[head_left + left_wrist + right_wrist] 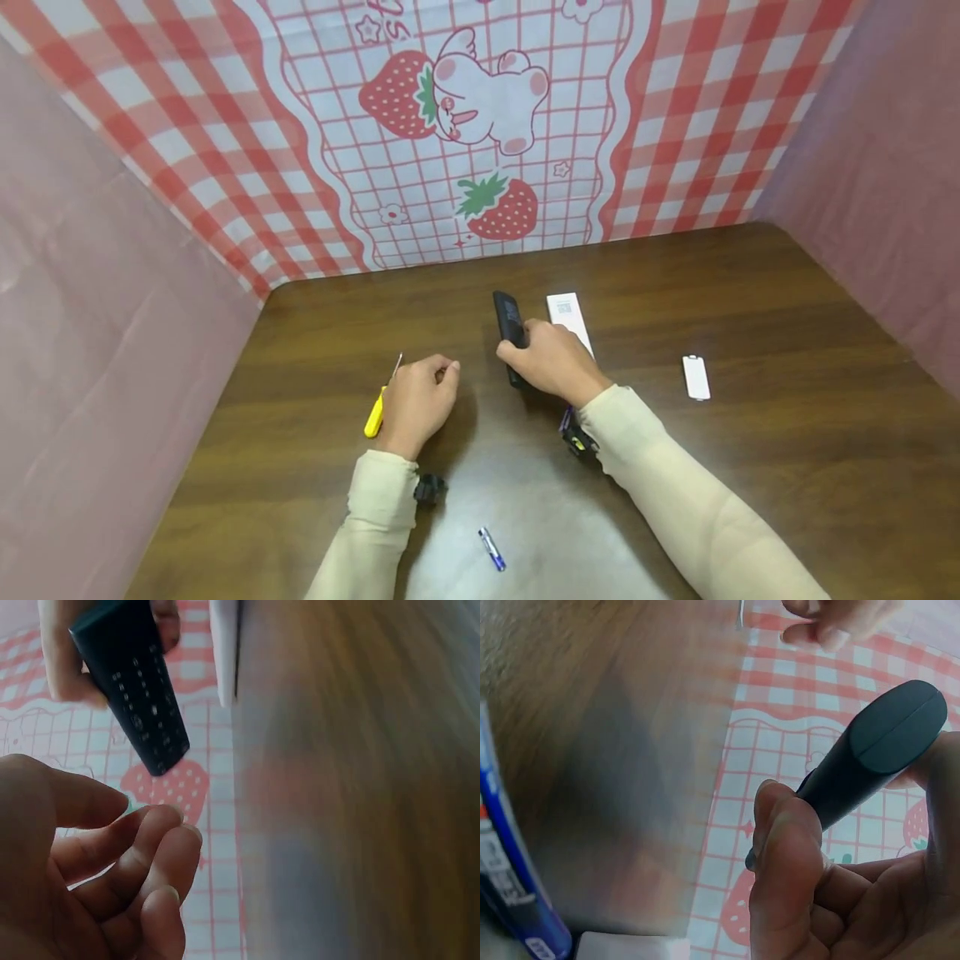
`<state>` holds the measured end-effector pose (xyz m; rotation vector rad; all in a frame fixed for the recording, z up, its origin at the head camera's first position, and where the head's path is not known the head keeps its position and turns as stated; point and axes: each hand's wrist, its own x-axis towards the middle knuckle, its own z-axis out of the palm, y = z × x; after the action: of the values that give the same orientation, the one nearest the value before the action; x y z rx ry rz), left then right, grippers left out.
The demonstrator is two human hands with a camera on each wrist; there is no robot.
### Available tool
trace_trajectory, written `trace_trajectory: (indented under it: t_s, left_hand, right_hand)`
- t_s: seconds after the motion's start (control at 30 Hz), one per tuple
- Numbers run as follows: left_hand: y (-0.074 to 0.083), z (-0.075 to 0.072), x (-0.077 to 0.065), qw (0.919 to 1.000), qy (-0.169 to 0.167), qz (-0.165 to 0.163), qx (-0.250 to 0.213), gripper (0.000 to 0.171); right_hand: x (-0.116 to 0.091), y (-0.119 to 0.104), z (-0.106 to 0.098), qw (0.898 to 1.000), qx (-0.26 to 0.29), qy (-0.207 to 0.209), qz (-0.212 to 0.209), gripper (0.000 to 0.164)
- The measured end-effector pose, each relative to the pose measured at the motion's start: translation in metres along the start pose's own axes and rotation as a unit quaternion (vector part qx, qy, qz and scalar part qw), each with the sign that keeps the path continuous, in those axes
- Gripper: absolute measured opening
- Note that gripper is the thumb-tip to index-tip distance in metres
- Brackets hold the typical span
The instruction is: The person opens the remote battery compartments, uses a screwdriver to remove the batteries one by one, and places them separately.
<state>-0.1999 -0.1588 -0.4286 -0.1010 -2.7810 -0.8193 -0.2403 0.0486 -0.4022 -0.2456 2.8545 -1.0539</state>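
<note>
My right hand grips a black remote control above the table, thumb on one side and fingers on the other. In the left wrist view the button face of the remote shows; in the right wrist view its smooth rounded end does. My left hand hovers left of it with fingers loosely bent, and the left wrist view shows nothing between them. A screwdriver with a yellow handle lies just left of that hand, which partly covers it.
A long white object with a printed code lies beyond the right hand, partly hidden by it. Farther right is a small white cover. A blue and silver battery lies near the front. A checked strawberry cloth hangs behind the table.
</note>
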Motion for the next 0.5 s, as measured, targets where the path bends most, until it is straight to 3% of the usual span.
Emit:
trace_trajectory:
  t_s: [0.1,0.3,0.4,0.5]
  left_hand:
    - [0.009,0.004,0.001,0.9960,-0.047,-0.021,-0.073,0.025]
    - [0.029,0.010,0.007,0.9707,-0.128,-0.065,-0.193,0.051]
    - [0.036,0.014,0.014,0.9473,-0.145,-0.087,-0.272,0.062]
    - [0.041,0.019,0.023,0.9124,-0.156,-0.115,-0.361,0.062]
  right_hand:
    - [-0.002,0.002,0.000,1.000,0.004,0.004,-0.004,0.050]
    - [-0.006,0.003,0.000,1.000,0.005,0.018,-0.006,0.053]
    - [-0.006,0.004,-0.001,1.000,0.001,0.028,-0.010,0.051]
    - [-0.005,0.004,-0.002,0.999,-0.003,0.043,-0.019,0.046]
